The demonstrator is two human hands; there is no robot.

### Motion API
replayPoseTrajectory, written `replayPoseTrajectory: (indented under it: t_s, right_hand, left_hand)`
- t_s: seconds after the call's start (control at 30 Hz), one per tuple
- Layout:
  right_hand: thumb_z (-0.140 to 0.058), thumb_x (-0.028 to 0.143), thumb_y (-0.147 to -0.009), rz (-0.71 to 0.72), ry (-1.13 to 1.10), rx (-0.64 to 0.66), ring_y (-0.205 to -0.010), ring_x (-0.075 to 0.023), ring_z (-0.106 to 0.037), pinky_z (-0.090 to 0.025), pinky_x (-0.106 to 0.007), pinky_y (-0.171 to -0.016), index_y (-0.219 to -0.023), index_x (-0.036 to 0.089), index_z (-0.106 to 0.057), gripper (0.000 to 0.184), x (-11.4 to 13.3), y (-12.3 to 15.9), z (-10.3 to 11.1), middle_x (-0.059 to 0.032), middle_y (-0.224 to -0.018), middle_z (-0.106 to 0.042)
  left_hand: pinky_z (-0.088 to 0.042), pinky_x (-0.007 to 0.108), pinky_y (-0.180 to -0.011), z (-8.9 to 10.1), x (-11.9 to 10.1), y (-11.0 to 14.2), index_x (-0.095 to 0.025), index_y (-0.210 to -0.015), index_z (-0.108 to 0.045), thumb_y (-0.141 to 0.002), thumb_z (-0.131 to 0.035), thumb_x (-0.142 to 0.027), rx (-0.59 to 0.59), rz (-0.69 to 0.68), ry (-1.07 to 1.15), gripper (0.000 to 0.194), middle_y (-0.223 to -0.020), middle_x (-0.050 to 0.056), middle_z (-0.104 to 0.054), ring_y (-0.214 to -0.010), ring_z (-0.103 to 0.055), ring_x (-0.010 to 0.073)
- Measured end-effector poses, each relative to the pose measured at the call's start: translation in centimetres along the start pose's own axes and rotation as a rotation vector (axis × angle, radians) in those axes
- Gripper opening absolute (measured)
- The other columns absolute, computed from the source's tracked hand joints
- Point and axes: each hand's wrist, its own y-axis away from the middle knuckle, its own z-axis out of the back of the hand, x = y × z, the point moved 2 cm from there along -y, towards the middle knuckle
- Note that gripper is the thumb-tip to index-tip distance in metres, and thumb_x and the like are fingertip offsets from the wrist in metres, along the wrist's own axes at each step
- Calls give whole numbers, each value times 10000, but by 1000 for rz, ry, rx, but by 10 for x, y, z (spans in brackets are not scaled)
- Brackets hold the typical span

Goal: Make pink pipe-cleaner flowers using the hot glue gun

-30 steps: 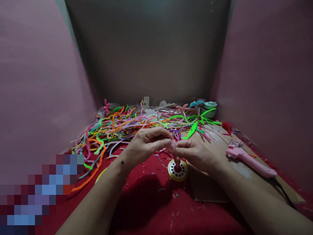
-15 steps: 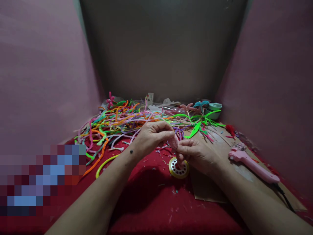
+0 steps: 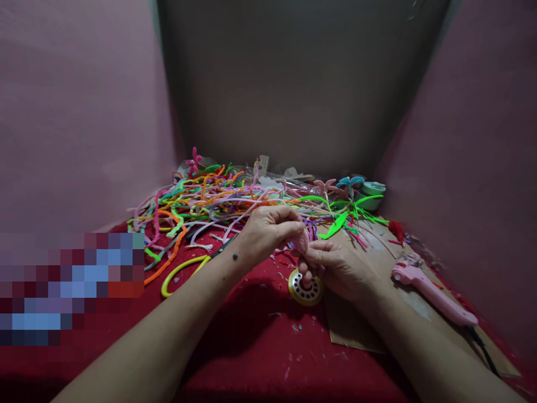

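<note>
Both hands meet above the red cloth around a small pale pink fuzzy pipe-cleaner piece [image 3: 300,242]. My left hand [image 3: 272,230] pinches its upper end between thumb and fingers. My right hand [image 3: 335,262] grips the lower end, its thumb pressed on the piece and its lower fingers curled. Much of the pink piece is hidden by fingers, so its full shape cannot be told. Just under the right fingertips lies a yellow-rimmed spool [image 3: 296,291] with a ring of holes. Scissors with a yellow handle [image 3: 184,275] lie partly behind my left forearm.
A tangled heap of coloured pipe cleaners [image 3: 218,204] spreads across the back. Green leaf shapes [image 3: 335,226], fuzzy flowers [image 3: 350,183] and a mint container [image 3: 372,193] are at back right. A pink glue gun [image 3: 436,291] with a black cord rests on cardboard [image 3: 356,333]. Walls close both sides.
The view has shifted slightly, and more of the scissors' yellow handle shows beside my left forearm. Both hands keep their hold on the pink piece, with only small finger movement.
</note>
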Motion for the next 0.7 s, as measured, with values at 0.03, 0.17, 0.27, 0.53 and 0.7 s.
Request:
replayPoseTrajectory:
  t_s: [0.03, 0.17, 0.27, 0.53, 0.7]
  right_hand:
    - [-665, 280, -731, 1, 2, -2, -478, -92, -562, -438, -212, -495, -712, 107, -616, 181, 0, 0, 0, -33, -577, -628]
    - [-706, 306, -682, 3, 23, -39, -444, -81, -533, -433, -209, -476, -684, 117, -599, 217, 0, 0, -2, -12, -549, -610]
    - [-713, 337, -665, 1, 55, -89, -417, -75, -508, -428, -208, -458, -656, 128, -580, 247, 2, 0, -6, 10, -523, -586]
    - [-705, 375, -664, -2, 105, -84, -389, -62, -453, -385, -197, -434, -597, 130, -565, 291, 8, 1, -7, 24, -474, -533]
    - [-700, 356, -679, -8, 103, 5, -413, -66, -456, -365, -203, -455, -619, 121, -577, 272, 5, 2, -3, 13, -494, -547]
  left_hand:
    - [-298, 175, -403, 0, 0, 0, -147, -677, -607, -726, -537, -209, -3, -1, -1, 105, -516, -34, -510, -430, -392, 49]
    - [-304, 169, -399, -2, 1, 1, -145, -672, -603, -723, -529, -195, -26, -9, 6, 103, -534, -27, -539, -431, -398, 47]
    - [-304, 170, -397, -2, 3, 0, -140, -680, -605, -725, -531, -209, -36, -8, 1, 111, -543, -17, -550, -434, -394, 50]
    - [-332, 187, -418, 5, 6, -4, -151, -922, -605, -747, -575, -282, 111, 38, 158, 220, -608, -11, -578, -438, -426, 55]
    - [-293, 197, -419, 12, 8, -4, -155, -832, -666, -738, -606, -306, 166, 45, 84, 188, -569, -10, -567, -430, -396, 53]
